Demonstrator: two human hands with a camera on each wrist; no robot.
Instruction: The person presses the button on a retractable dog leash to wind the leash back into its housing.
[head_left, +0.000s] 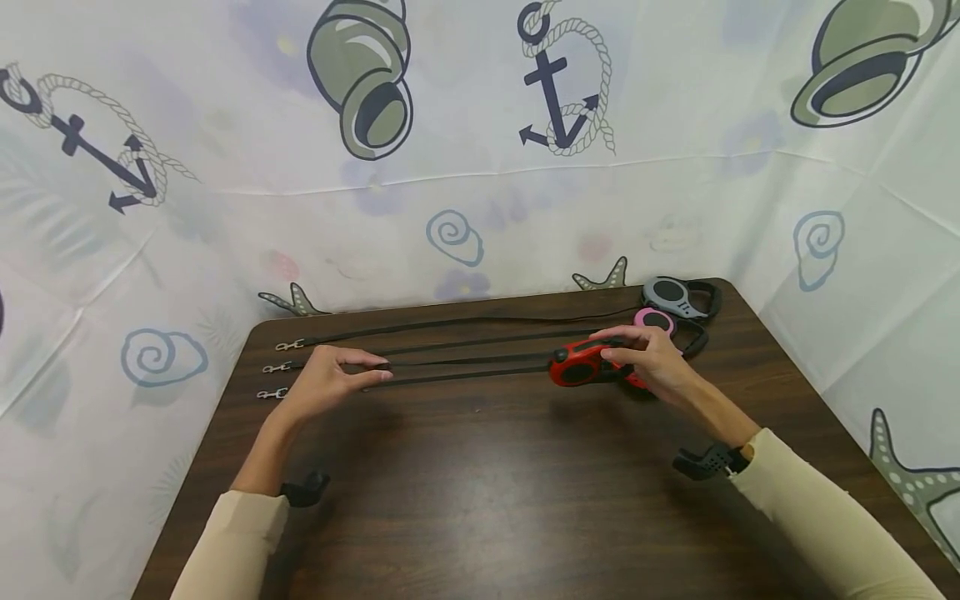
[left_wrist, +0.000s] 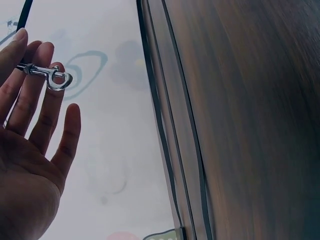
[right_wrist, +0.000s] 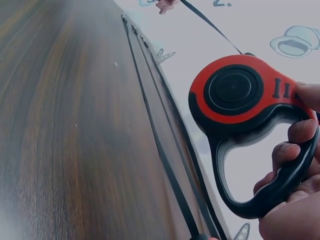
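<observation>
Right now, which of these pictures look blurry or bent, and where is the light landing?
Head view: sharp, but wide-angle bending curves the table edges; soft even light. Left wrist view: the left hand sits dim and close, the wood streaky. Right wrist view: the red leash handle is crisp, the near tabletop blurred with pale glare.

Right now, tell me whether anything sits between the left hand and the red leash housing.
Only leash cord. The left hand rests on the straps stretched across the table; the red leash housing, held by the right hand, lies at their far end, with nothing else between.
</observation>
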